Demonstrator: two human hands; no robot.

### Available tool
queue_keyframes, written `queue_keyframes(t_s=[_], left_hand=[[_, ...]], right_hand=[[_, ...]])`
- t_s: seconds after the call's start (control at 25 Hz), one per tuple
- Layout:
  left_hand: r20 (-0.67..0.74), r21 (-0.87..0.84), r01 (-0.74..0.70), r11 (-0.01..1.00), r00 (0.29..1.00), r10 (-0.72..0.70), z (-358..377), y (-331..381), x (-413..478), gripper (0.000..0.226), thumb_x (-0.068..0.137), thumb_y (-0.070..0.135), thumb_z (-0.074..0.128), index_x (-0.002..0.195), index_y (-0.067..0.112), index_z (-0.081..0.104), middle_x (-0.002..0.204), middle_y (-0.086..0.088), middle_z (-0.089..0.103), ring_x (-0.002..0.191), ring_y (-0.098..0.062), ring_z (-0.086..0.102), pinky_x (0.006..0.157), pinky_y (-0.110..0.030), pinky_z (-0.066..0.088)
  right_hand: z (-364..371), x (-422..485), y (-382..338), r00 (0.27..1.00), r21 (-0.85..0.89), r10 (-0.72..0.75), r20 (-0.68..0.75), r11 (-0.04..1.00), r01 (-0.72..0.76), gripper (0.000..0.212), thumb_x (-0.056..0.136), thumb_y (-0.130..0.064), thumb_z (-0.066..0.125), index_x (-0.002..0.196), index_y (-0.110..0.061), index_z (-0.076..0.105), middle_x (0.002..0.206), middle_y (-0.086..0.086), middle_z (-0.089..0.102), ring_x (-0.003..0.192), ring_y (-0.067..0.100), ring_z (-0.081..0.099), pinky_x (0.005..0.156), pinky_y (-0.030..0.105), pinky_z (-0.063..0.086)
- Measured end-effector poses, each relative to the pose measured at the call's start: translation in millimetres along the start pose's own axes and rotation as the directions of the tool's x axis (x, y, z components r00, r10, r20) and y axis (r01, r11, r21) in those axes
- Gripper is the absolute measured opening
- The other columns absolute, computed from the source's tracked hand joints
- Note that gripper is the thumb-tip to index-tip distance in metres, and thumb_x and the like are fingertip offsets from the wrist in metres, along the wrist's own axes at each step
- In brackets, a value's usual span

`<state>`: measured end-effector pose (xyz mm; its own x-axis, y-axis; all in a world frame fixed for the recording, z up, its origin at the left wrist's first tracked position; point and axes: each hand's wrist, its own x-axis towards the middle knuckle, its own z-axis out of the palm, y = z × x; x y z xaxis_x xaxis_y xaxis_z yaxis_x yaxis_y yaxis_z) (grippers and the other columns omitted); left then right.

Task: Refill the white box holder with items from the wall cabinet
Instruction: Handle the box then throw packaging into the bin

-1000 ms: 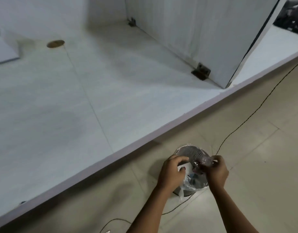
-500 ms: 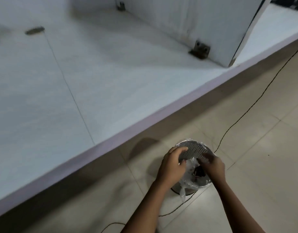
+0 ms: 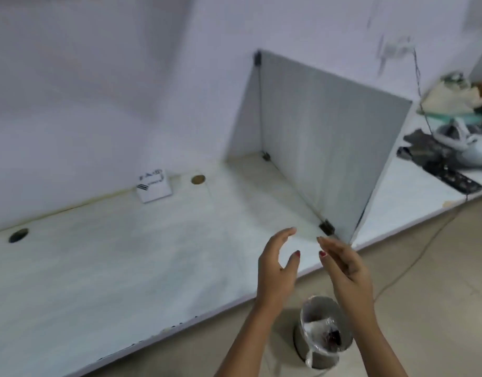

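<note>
Only one thing bears any writing: a small white card [image 3: 154, 186] leaning against the wall at the back of the pale counter [image 3: 103, 268]. Near its top are a few dark handwritten marks, too blurred to make out as letters or numbers, and at its lower left corner is a short block of black stripes, perhaps a barcode. No brand, label or number can be read anywhere else in view

Office-like workroom: long white desk [image 3: 125, 268], grey divider panel [image 3: 321, 137], cable holes.
</note>
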<state>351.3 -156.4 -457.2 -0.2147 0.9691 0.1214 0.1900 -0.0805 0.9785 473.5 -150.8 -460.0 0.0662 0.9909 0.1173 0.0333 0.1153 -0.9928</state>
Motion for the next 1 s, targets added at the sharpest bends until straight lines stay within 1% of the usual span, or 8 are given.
queue_keyframes(t_s=[0.16, 0.32, 0.4, 0.48, 0.56, 0.68, 0.88, 1.0], left_hand=[[-0.153, 0.025, -0.083, 0.996, 0.985, 0.085, -65.5, 79.6, 5.3, 0.048, 0.087, 0.008, 0.055, 0.103, 0.052, 0.046, 0.115, 0.036, 0.047, 0.110, 0.016, 0.045, 0.092, 0.003, 0.032], [-0.341, 0.009, -0.179, 0.984, 0.924, 0.171, -134.6, 117.0, 2.7, 0.048, 0.086, 0.002, 0.055, 0.105, 0.046, 0.051, 0.123, 0.022, 0.053, 0.115, 0.010, 0.047, 0.098, -0.010, 0.034], [-0.412, 0.012, -0.212, 0.977, 0.889, 0.199, -168.1, 132.3, 3.7, 0.048, 0.085, 0.001, 0.055, 0.106, 0.044, 0.053, 0.122, 0.020, 0.055, 0.113, 0.011, 0.048, 0.097, -0.012, 0.034], [-0.459, 0.039, -0.258, 0.965, 0.854, 0.246, -200.6, 146.4, 7.1, 0.047, 0.085, 0.001, 0.055, 0.107, 0.042, 0.053, 0.120, 0.024, 0.054, 0.118, 0.005, 0.047, 0.100, -0.017, 0.034], [-0.487, 0.072, -0.294, 0.953, 0.823, 0.291, -227.2, 160.6, 14.5, 0.046, 0.085, 0.002, 0.055, 0.109, 0.042, 0.053, 0.120, 0.026, 0.053, 0.120, 0.001, 0.047, 0.103, -0.027, 0.037], [-0.487, 0.107, -0.349, 0.931, 0.798, 0.355, -265.2, 186.1, 32.3, 0.046, 0.086, 0.004, 0.054, 0.108, 0.044, 0.052, 0.118, 0.031, 0.050, 0.117, 0.006, 0.045, 0.104, -0.041, 0.042], [-0.421, 0.189, -0.519, 0.833, 0.724, 0.547, -311.0, 242.7, 74.5, 0.048, 0.086, 0.001, 0.055, 0.111, 0.042, 0.049, 0.118, 0.031, 0.049, 0.117, 0.010, 0.043, 0.101, -0.007, 0.031], [-0.405, 0.225, -0.596, 0.771, 0.663, 0.630, -322.2, 281.3, 94.4, 0.049, 0.085, 0.000, 0.055, 0.113, 0.040, 0.048, 0.116, 0.033, 0.046, 0.114, 0.015, 0.041, 0.101, -0.007, 0.032]], right_hand=[[54.8, 12.9, -94.0, 0.975, 0.029, -0.159, 0.156, 0.987, 0.156, 0.024, 0.087, -0.006, 0.055, 0.108, -0.015, 0.061, 0.114, 0.004, 0.065, 0.108, 0.014, 0.060, 0.101, 0.034, 0.046], [114.2, 16.8, -145.0, 0.927, 0.156, -0.274, 0.255, 0.958, 0.240, 0.025, 0.087, -0.007, 0.055, 0.110, -0.016, 0.061, 0.110, -0.001, 0.066, 0.109, 0.010, 0.060, 0.100, 0.032, 0.046], [144.3, 17.2, -167.6, 0.900, 0.236, -0.325, 0.292, 0.936, 0.261, 0.025, 0.087, -0.003, 0.055, 0.107, -0.016, 0.060, 0.109, -0.003, 0.065, 0.109, 0.008, 0.059, 0.092, 0.023, 0.048], [176.5, 18.8, -190.5, 0.868, 0.303, -0.374, 0.326, 0.911, 0.279, 0.025, 0.087, -0.001, 0.054, 0.107, -0.015, 0.060, 0.112, 0.002, 0.064, 0.111, 0.012, 0.058, 0.071, 0.011, 0.050], [205.3, 22.9, -211.5, 0.847, 0.327, -0.414, 0.335, 0.894, 0.307, 0.026, 0.086, -0.005, 0.055, 0.102, -0.025, 0.061, 0.116, 0.003, 0.064, 0.113, 0.014, 0.057, 0.061, 0.011, 0.052], [243.1, 31.5, -246.5, 0.819, 0.355, -0.487, 0.302, 0.855, 0.378, 0.030, 0.086, -0.006, 0.057, 0.096, -0.034, 0.060, 0.112, -0.003, 0.065, 0.112, 0.009, 0.058, 0.095, 0.031, 0.050], [277.4, 59.0, -309.0, 0.766, 0.429, -0.610, 0.202, 0.758, 0.491, 0.030, 0.085, -0.002, 0.057, 0.099, -0.028, 0.060, 0.108, -0.008, 0.065, 0.109, 0.007, 0.059, 0.102, 0.033, 0.045], [279.6, 78.2, -349.3, 0.720, 0.462, -0.677, 0.150, 0.692, 0.555, 0.029, 0.085, 0.001, 0.056, 0.102, -0.023, 0.060, 0.107, -0.006, 0.065, 0.110, 0.011, 0.059, 0.102, 0.032, 0.045]])
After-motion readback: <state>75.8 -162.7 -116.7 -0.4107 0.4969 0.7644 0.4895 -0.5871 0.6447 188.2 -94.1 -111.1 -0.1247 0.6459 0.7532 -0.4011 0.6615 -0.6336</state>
